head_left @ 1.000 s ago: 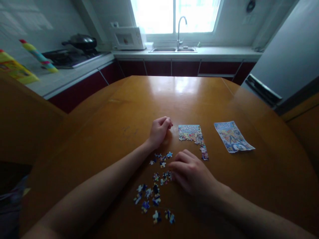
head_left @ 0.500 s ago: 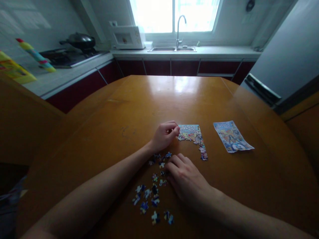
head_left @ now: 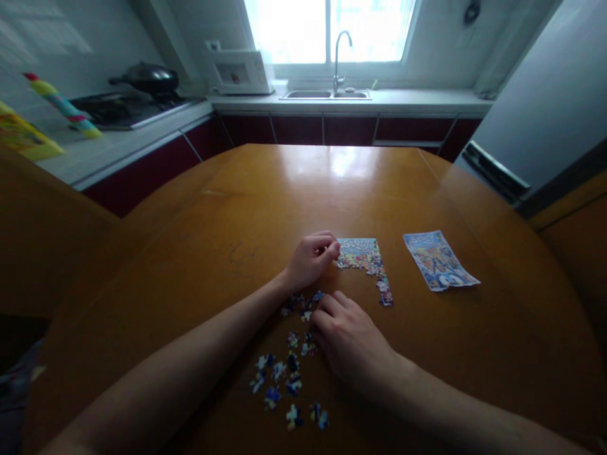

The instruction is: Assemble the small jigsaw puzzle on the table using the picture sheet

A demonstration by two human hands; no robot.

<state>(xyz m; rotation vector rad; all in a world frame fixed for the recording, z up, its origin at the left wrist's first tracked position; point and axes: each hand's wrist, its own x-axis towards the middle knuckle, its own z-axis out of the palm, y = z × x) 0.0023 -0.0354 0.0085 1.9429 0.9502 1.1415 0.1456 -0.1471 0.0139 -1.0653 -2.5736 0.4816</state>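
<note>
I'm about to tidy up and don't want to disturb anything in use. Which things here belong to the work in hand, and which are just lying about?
Belong to the work:
partly joined puzzle, by the left hand
loose puzzle pieces, near the right hand
picture sheet, likely the reference

Just lying about:
red-capped bottle
yellow packet
black pan
</note>
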